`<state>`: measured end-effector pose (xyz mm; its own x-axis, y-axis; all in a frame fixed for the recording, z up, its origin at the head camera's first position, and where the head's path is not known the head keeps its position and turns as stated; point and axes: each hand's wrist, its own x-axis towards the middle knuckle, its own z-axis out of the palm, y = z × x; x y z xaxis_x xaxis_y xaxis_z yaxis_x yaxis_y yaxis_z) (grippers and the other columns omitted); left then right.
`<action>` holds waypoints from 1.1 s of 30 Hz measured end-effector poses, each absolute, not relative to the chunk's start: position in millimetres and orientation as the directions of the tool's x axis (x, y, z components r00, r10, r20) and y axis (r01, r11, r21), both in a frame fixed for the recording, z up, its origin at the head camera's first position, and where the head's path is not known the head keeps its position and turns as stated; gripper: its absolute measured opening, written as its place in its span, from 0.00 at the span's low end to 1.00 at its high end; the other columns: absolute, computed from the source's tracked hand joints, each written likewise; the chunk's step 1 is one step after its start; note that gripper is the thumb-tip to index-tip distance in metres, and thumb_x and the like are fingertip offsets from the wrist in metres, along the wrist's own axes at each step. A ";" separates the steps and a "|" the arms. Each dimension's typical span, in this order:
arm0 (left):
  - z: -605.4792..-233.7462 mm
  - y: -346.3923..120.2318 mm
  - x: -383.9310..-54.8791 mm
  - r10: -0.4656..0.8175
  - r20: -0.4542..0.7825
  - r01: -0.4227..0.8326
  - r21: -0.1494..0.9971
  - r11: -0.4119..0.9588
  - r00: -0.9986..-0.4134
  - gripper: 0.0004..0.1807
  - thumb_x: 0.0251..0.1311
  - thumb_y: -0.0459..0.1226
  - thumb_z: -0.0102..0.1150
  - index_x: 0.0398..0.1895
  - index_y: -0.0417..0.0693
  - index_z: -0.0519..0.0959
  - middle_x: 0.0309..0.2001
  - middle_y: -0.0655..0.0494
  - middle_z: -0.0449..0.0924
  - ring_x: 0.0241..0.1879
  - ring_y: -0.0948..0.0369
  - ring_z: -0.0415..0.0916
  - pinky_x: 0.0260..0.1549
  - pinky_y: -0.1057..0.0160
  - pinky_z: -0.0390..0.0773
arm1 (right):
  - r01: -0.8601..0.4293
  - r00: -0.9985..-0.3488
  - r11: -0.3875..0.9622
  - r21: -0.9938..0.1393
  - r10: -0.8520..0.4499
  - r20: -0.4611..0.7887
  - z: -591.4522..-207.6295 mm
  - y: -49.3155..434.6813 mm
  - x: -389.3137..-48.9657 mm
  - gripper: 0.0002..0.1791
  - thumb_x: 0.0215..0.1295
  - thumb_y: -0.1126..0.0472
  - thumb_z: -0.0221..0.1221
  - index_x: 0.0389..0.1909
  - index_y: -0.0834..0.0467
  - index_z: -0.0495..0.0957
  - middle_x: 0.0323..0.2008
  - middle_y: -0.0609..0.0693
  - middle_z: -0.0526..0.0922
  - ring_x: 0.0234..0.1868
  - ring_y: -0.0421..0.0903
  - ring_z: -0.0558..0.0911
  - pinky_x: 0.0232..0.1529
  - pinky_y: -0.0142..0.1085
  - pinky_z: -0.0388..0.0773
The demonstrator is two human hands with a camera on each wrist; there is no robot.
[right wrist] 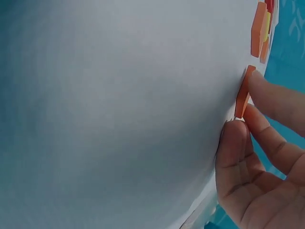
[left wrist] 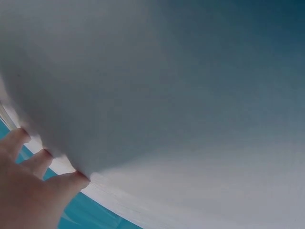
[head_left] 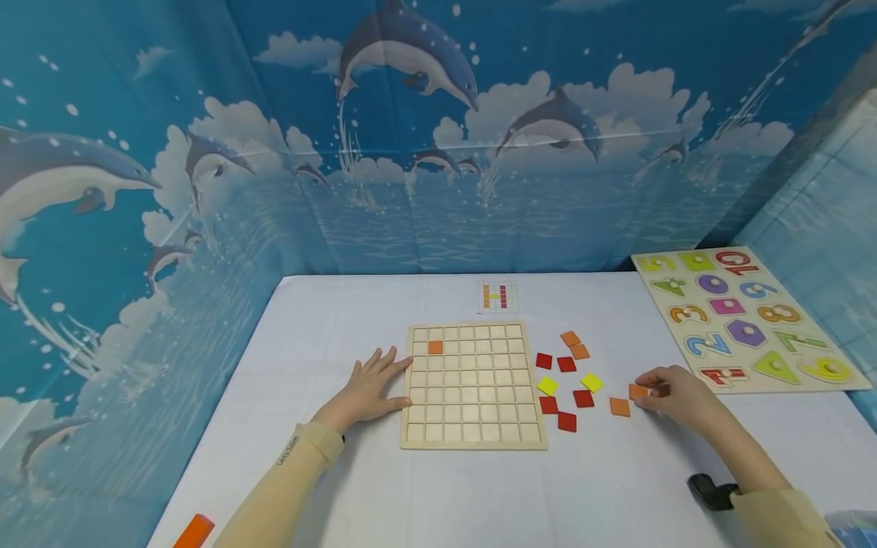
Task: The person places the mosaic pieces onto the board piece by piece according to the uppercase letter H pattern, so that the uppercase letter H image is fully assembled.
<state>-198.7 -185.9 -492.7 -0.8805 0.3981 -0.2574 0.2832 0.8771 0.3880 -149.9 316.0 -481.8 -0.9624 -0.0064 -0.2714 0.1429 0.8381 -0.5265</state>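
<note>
A wooden grid board (head_left: 473,446) lies on the table with one orange tile (head_left: 435,348) in a cell near its upper left. My left hand (head_left: 370,390) rests beside the board's left edge, fingers spread, fingertips at its rim. On the right, my right hand (head_left: 678,399) pinches another orange square tile (right wrist: 244,93) between thumb and fingers, at the tabletop. Beside that tile lies a loose orange tile (head_left: 620,407). Between the board and the right hand are several red tiles (head_left: 584,399), two yellow tiles (head_left: 591,382) and two more orange tiles (head_left: 570,339).
A small pattern card (head_left: 498,297) lies behind the board. At the back right is a number-and-shape puzzle board (head_left: 754,320). An orange object (head_left: 194,530) sits at the front left corner. A dolphin-print curtain (head_left: 425,221) hangs around the table.
</note>
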 end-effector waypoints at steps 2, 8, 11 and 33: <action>-493.6 -185.7 -198.4 0.396 -0.258 0.282 0.384 0.879 -0.881 0.43 0.60 0.58 0.61 0.77 0.63 0.57 0.79 0.47 0.45 0.79 0.43 0.36 0.71 0.31 0.38 | 0.139 -0.966 0.845 -0.517 0.000 -0.260 -482.2 314.7 -149.4 0.20 0.58 0.63 0.68 0.48 0.71 0.78 0.38 0.62 0.77 0.39 0.54 0.74 0.39 0.44 0.79; -493.4 -185.5 -198.4 0.393 -0.258 0.279 0.386 0.880 -0.883 0.43 0.60 0.58 0.62 0.77 0.63 0.57 0.80 0.48 0.45 0.79 0.43 0.36 0.72 0.32 0.37 | 0.159 -0.966 0.856 -0.493 0.031 -0.258 -481.4 311.5 -148.9 0.18 0.59 0.64 0.68 0.47 0.70 0.78 0.39 0.63 0.75 0.40 0.56 0.73 0.42 0.49 0.79; -492.9 -185.2 -198.4 0.392 -0.258 0.276 0.390 0.879 -0.883 0.43 0.60 0.57 0.62 0.77 0.62 0.57 0.79 0.48 0.45 0.79 0.43 0.36 0.72 0.32 0.37 | 0.168 -0.964 0.857 -0.488 0.038 -0.264 -481.6 311.4 -149.5 0.19 0.58 0.64 0.68 0.46 0.70 0.78 0.38 0.63 0.75 0.39 0.56 0.72 0.41 0.47 0.79; -494.7 -185.6 -198.5 0.386 -0.259 0.273 0.383 0.882 -0.885 0.43 0.60 0.58 0.62 0.77 0.64 0.57 0.80 0.48 0.44 0.79 0.44 0.35 0.72 0.32 0.36 | 0.251 -0.948 0.746 -0.616 0.060 -0.313 -477.6 314.3 -148.6 0.25 0.63 0.51 0.66 0.46 0.68 0.73 0.34 0.54 0.80 0.34 0.47 0.76 0.30 0.32 0.76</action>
